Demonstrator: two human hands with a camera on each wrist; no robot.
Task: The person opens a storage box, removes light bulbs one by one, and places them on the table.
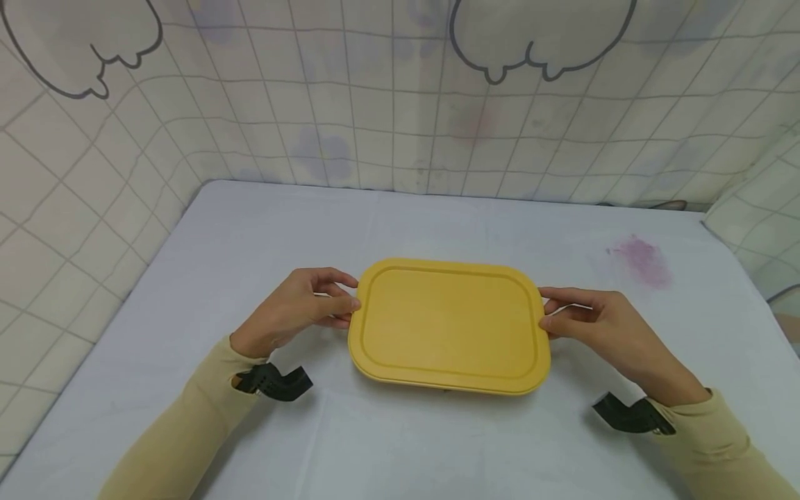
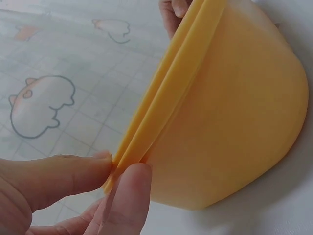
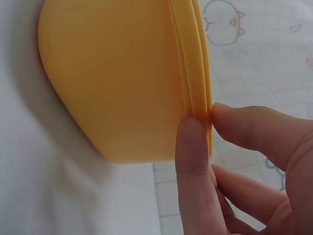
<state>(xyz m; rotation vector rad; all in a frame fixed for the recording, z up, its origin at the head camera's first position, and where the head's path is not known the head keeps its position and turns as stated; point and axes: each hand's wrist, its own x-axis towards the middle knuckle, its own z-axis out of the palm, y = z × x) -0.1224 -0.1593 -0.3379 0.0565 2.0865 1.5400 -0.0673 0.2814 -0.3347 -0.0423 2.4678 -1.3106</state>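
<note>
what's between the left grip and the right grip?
Just the yellow container, spanning from the left grip to the right grip, each pinching one of its short ends. Shows in the head view.

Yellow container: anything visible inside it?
The yellow container looks opaque and its lid covers the opening, so nothing inside can be seen. Only its outside shows, with the left hand and right hand pinching opposite ends.
</note>
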